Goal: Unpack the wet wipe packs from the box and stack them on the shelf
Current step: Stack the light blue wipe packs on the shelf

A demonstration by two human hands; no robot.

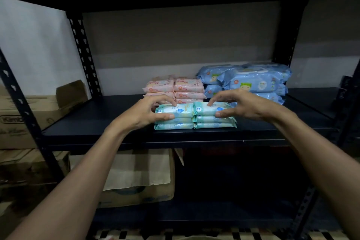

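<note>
On the black metal shelf (97, 121), above an open cardboard box (140, 181) on the tier below, blue wet wipe packs (251, 82) are piled at the back right, with pink packs (175, 87) just left of them. In front of both, near the shelf's front edge, two mint-green stacks (175, 125) stand touching side by side, long axes running left to right. Both forearms reach straight forward, palms down. The left hand (150, 112) pinches the left top pack (181, 110), thumb on its front edge, fingers curled over the rear. The right hand (239, 106) grips the right top pack (214, 109) likewise, each hand directly over its own stack.
</note>
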